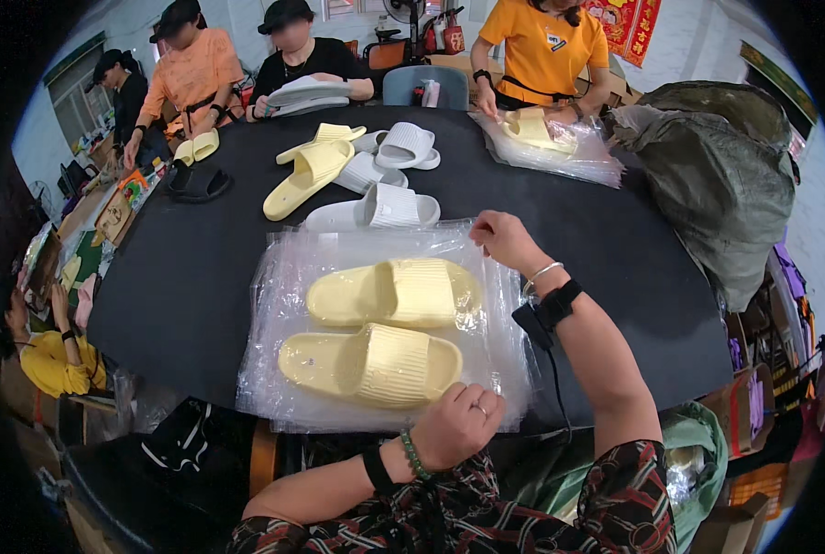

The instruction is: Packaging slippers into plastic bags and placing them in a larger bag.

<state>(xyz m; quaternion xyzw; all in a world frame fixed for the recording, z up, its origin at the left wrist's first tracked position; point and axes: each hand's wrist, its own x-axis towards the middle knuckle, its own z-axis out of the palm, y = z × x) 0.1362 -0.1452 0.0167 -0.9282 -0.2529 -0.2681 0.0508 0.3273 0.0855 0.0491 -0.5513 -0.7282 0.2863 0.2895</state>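
A pair of pale yellow slide slippers (394,291) lies side by side, toes to the right, on the table in front of me. Clear film covers their toes, and they appear to be inside a clear plastic bag (278,277) on top of a stack of similar bags. My right hand (512,242) is closed in a pinch at the bag's far right corner. Close to the nearer slipper's toe, my left hand (457,427) has its fingers curled at the bag's near right edge; the film between those fingers is mostly hidden.
Loose yellow slippers (311,175) and grey slippers (385,205) lie just beyond the bags on the black table (181,295). Across from me, a person in orange (546,46) handles a bagged yellow pair. A large dark green sack (717,175) stands at the right.
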